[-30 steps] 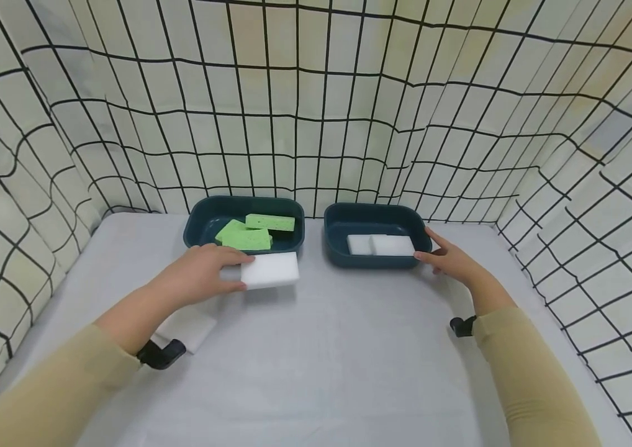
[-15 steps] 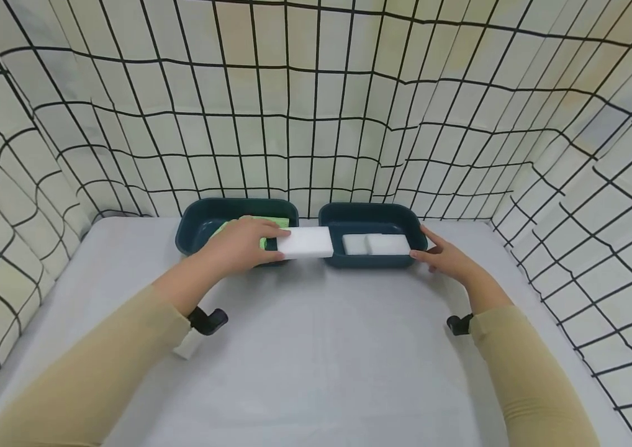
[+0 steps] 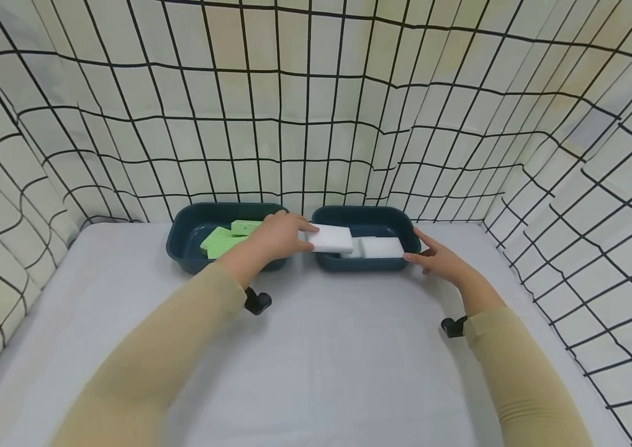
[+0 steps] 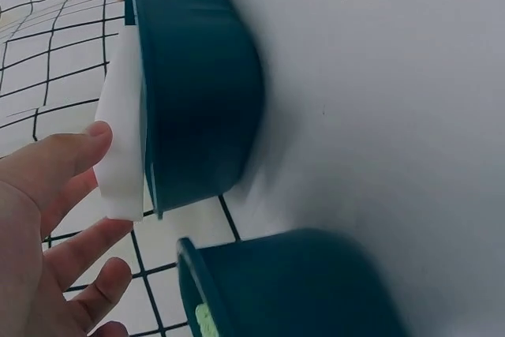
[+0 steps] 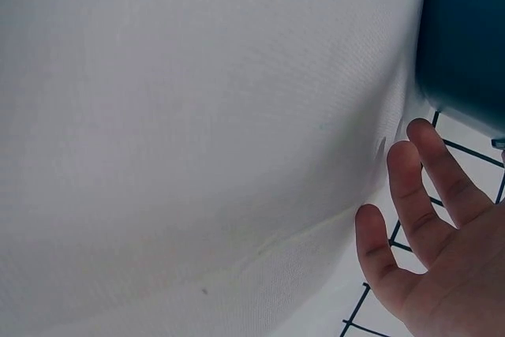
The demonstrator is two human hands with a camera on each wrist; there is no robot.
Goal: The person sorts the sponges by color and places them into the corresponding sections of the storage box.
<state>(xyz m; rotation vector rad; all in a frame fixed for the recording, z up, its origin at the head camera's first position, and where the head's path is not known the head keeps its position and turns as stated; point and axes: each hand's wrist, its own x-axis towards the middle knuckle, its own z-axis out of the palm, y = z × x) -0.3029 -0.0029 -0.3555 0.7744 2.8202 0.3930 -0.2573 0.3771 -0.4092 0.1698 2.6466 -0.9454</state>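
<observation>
A white sponge block is pinched between the thumb and fingers of my left hand. It is over the left end of the right-hand dark teal bin; in the left wrist view the sponge stands along the bin's rim. Further white sponges lie inside that bin. My right hand touches the bin's right end with thumb and index finger; its other fingers are spread loosely in the right wrist view, outside the bin.
A second dark teal bin stands to the left and holds several green sponges, partly behind my left hand. White cloth covers the table. A black wire grid with white sheeting rises behind and at both sides.
My left hand has carried the white sponge rightward from in front of the left bin to over the right bin. A white block on the table is now hidden by the left arm. Right hand stays put.
</observation>
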